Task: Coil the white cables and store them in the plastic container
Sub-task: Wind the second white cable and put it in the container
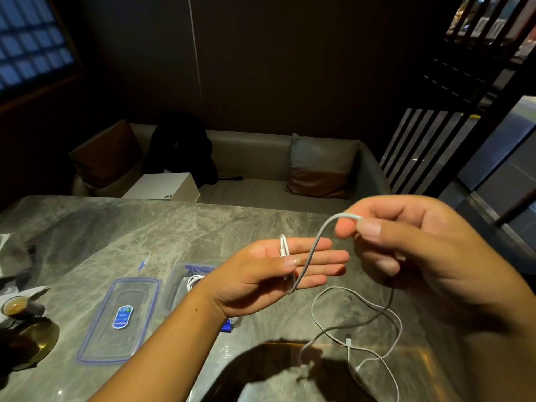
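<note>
Head view: L hand (272,271) thumb pins white cable (312,252) end on flat fingers; R hand (406,250) pinches it higher, above table (203,227); slack lies near-right; plastic container (170,288) left, behind L wrist.

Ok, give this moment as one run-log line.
phase: coiling; left hand: pinches white cable end; right hand: pinches cable; container: open, lid beside

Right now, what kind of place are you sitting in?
Probably a cafe or lounge booth: a marble table, a padded bench sofa with cushions behind it, and a small coffee cup at the left.
</note>
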A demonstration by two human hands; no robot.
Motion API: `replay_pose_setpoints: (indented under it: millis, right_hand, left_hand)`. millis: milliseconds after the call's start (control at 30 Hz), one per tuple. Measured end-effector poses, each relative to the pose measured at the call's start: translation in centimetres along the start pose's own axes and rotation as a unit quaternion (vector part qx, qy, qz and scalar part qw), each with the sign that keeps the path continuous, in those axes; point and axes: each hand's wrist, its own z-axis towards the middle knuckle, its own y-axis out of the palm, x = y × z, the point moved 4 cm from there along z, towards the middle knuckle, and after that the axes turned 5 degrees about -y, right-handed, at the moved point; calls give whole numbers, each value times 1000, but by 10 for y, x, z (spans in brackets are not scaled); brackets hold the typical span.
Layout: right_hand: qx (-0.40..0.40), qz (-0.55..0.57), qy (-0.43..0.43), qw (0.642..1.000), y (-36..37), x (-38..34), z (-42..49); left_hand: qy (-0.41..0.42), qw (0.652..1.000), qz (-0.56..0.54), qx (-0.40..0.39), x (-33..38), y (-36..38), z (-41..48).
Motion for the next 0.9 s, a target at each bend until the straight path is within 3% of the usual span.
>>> replay_pose_setpoints:
  millis: [233, 467, 667, 900]
  right_hand:
    - [79, 68, -7, 995, -8, 15, 22]
    - [34, 17, -10, 999, -4, 10, 33]
    - [9, -24, 17, 1000, -10, 14, 43]
    - [9, -76, 32, 997, -25, 24, 65]
  left_hand:
    - [-16, 1000, 1, -11, -11, 3, 5]
    - [-19, 999, -4, -28, -12, 10, 7]
    - [-42, 993, 112, 15, -14, 11, 7]
    - [-54, 993, 93, -48, -15, 26, 4]
